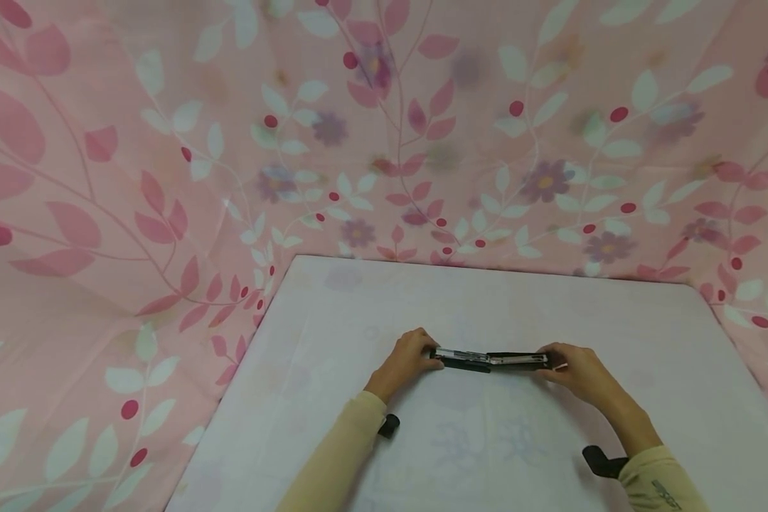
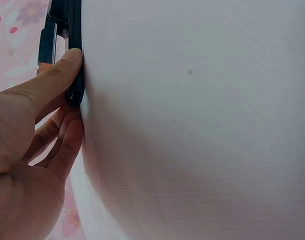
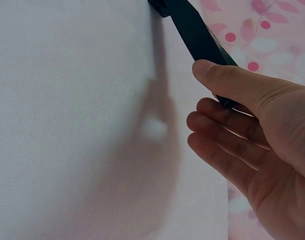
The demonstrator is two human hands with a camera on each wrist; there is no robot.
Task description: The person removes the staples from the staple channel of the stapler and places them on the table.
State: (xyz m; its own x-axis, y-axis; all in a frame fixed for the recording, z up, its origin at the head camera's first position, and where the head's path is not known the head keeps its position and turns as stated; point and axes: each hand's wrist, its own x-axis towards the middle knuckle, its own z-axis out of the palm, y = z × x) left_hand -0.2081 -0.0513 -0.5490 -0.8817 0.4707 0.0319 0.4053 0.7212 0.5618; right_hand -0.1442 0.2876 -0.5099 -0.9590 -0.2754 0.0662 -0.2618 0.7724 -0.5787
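A black stapler [image 1: 518,363] is opened out lengthwise just above or on the white table, its silver metal inside showing. My left hand [image 1: 404,364] pinches its left end between thumb and fingers. At the opposite end, the lifted black top part is held by my right hand [image 1: 581,371]. In the left wrist view the thumb presses the side of the stapler's base [image 2: 77,35], close to the tabletop. The right wrist view shows the black top part [image 3: 196,37] tilted, gripped by thumb and forefinger, while the other fingers are loosely bent beneath.
A white cloth-like surface covers the table [image 1: 371,299]. Pink floral fabric [image 1: 397,128] hangs behind it and along the sides. Black pieces, likely wrist-camera mounts, stick out at both sleeves.
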